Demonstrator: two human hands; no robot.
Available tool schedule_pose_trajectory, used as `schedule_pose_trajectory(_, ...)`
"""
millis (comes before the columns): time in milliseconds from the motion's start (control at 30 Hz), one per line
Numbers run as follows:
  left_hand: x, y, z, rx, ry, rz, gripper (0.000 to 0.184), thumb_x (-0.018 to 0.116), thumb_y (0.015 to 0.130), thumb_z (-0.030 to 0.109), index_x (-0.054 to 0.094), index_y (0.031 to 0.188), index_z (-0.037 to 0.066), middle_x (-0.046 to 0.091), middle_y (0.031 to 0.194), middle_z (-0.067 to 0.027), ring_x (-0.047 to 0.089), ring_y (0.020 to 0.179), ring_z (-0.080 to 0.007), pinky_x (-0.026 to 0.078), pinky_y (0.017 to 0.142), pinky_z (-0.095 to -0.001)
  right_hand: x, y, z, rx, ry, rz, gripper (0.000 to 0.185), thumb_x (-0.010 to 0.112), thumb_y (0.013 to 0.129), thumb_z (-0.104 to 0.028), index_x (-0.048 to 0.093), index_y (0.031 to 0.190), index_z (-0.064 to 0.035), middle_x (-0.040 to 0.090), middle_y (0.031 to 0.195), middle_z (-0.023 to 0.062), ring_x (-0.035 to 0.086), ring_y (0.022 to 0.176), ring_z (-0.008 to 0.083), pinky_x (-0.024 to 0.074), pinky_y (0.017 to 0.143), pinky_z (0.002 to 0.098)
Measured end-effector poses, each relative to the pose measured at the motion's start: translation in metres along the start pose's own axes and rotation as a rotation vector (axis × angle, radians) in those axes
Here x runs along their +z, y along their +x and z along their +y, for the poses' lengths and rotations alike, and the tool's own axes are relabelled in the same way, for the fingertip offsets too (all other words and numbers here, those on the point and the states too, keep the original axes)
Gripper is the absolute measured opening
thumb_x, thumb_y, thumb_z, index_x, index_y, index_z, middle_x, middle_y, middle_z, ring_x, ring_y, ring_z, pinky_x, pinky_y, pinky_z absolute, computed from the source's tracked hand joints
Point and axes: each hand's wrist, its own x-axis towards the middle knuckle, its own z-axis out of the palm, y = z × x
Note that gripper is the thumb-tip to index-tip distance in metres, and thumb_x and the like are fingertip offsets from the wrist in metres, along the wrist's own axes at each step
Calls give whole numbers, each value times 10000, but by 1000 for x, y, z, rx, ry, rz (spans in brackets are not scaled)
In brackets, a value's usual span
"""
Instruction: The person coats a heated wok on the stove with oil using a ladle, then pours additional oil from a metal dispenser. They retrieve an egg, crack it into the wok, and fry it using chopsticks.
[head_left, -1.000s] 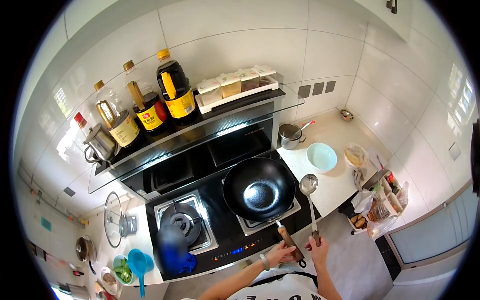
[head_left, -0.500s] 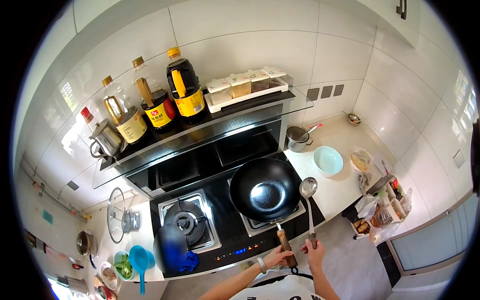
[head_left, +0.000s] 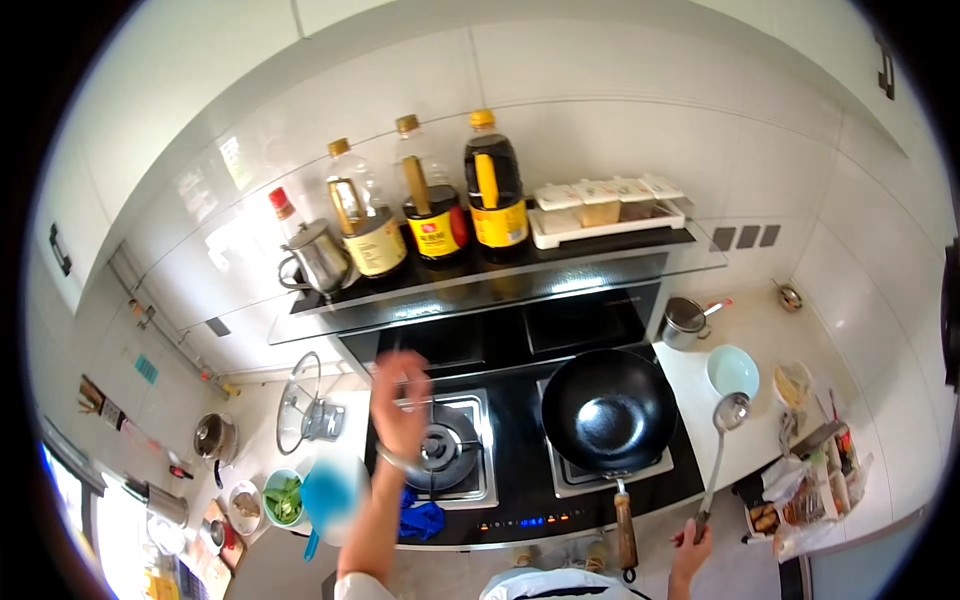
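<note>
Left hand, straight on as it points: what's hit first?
Likely the hood; if the left hand is high enough, the red-and-yellow-labelled bottle. Depth is unclear.

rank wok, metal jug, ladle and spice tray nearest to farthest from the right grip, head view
1. Ladle: in the right grip.
2. Wok: ahead, to the left.
3. Spice tray: at the back, beyond the wok.
4. Metal jug: back left.
</note>
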Motion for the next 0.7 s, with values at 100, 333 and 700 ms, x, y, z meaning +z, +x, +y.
schedule_pose_trajectory(100,-61,104,-64,192,551,414,286,580,878,192,553,1131,59,581,1096,-132,475,1103,-259,305,971,-383,0,-2,-16,30,-16,60,212,590,884,-210,486,840,-31,500,573,32,504,488,101,400,465,230)
schedule_pose_trajectory(333,-149,227,-222,-448,157,230,689,410,916,531,487,1215,-85,618,942,-173,566,947,-247,405,871,-347,1,-13,-30,-22,-123,82,328,630,865,-327,544,854,-11,550,649,58,500,568,160,422,544,306)
schedule_pose_trajectory(700,-116,207,-209,-412,-175,489,395,596,864,430,625,848,36,472,641,24,403,573,-79,346,529,-241,-1,-17,-11,58,-95,36,252,685,806,-193,505,860,-24,558,640,36,570,568,124,454,543,252)
